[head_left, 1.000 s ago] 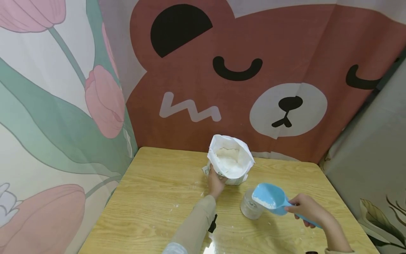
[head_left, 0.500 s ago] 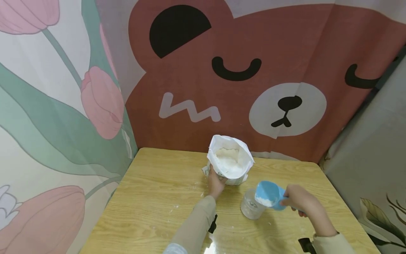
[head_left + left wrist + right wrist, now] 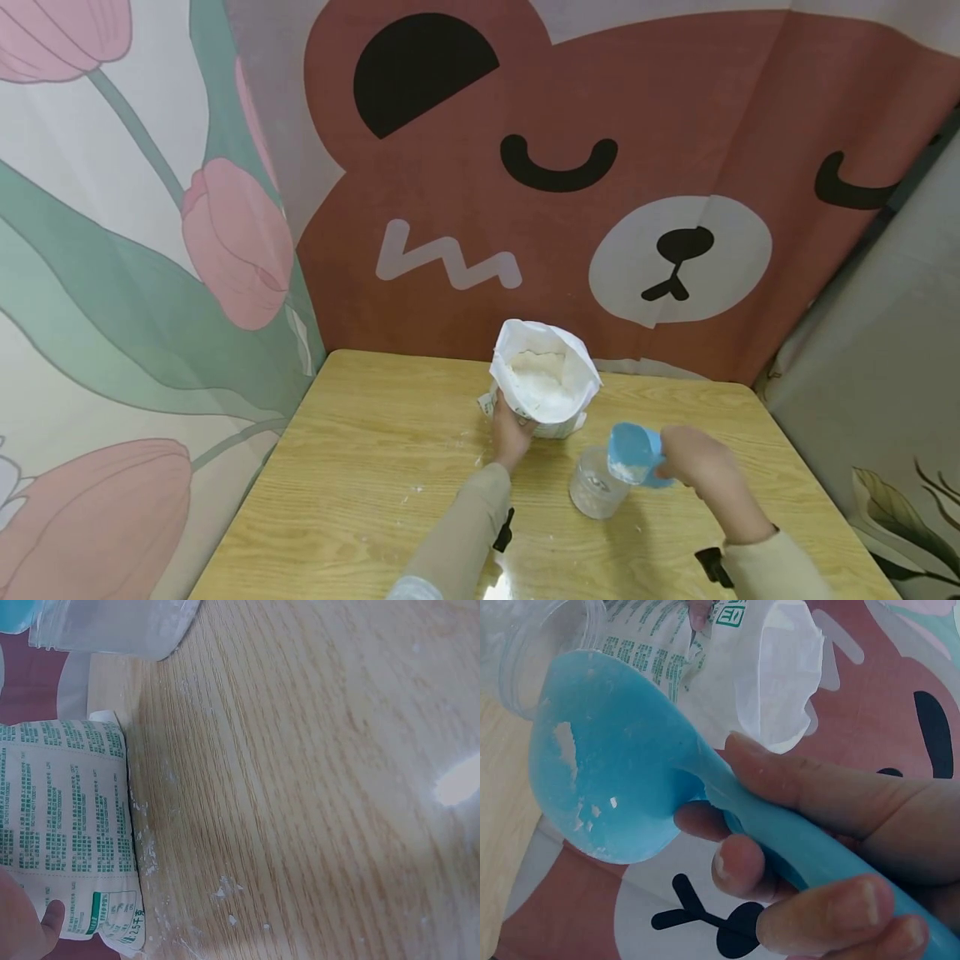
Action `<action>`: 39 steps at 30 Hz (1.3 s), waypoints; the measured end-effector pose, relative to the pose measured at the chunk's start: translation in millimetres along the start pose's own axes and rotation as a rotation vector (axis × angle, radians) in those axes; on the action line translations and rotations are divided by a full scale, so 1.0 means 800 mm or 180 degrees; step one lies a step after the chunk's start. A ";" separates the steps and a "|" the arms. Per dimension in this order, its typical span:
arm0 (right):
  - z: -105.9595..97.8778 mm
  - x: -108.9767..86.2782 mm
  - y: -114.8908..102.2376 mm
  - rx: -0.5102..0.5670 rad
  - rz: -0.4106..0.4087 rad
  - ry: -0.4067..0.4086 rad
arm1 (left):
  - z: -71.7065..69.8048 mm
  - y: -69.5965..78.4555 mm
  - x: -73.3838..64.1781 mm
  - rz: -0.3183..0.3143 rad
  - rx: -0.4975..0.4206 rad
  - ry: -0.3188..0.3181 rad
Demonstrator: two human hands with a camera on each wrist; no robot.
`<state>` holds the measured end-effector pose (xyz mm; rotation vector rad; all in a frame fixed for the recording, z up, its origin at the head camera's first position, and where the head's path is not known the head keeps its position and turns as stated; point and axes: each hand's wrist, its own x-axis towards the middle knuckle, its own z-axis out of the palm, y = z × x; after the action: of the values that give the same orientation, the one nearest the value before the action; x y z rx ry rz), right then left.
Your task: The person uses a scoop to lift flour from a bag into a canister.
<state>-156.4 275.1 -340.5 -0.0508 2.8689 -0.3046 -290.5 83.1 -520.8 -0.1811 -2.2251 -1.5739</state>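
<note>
An open white paper bag (image 3: 581,367) with white, flour-like powder (image 3: 540,390) inside stands toward the back of the table, its mouth facing up. My left hand (image 3: 512,435) grips the bag's near left side; green print covers the bag's wall (image 3: 67,802) in the left wrist view. Curled round the handle of a blue scoop (image 3: 633,452), my right hand (image 3: 701,467) holds it tilted at the mouth of a clear jar (image 3: 591,493). A little powder sits at the scoop's lip. Specks cling to the scoop's underside (image 3: 615,772) in the right wrist view.
Scattered powder specks (image 3: 225,889) lie on the wooden table (image 3: 360,467), left of the bag and jar. A bear-printed cloth (image 3: 450,317) hangs behind the table's back edge, and a tulip-printed cloth (image 3: 240,242) along the left side.
My right hand has turned and shifted slightly left and up, tipping the scoop more steeply over the jar. Less powder shows in the scoop. My left hand and the bag have stayed put.
</note>
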 end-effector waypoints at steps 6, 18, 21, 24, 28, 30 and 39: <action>-0.003 0.004 -0.013 -0.0311 0.0042 0.0032 | 0.001 -0.001 0.001 -0.0005 -0.0061 -0.0025; -0.010 0.007 -0.029 -0.0553 0.0202 -0.0001 | 0.000 0.001 0.000 -0.0073 -0.0038 -0.0043; -0.010 0.008 -0.029 -0.0559 0.0224 0.0000 | 0.000 0.000 0.001 -0.0072 -0.0082 -0.0072; -0.011 0.008 -0.030 -0.0542 0.0227 0.0025 | 0.000 0.000 0.001 -0.0056 -0.0114 -0.0081; -0.010 0.006 -0.026 -0.0466 0.0212 0.0075 | 0.000 0.001 -0.001 -0.0037 -0.0055 -0.0056; -0.008 0.004 -0.021 -0.0399 0.0151 0.0132 | -0.001 0.001 -0.001 -0.0013 -0.0047 -0.0042; -0.007 -0.014 0.001 0.0382 0.0008 0.0041 | 0.001 0.000 -0.001 0.0016 -0.0034 -0.0011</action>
<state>-146.9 277.7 -332.7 -0.0230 2.8565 -0.4772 -290.0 83.8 -521.6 -0.1927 -2.2174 -1.5844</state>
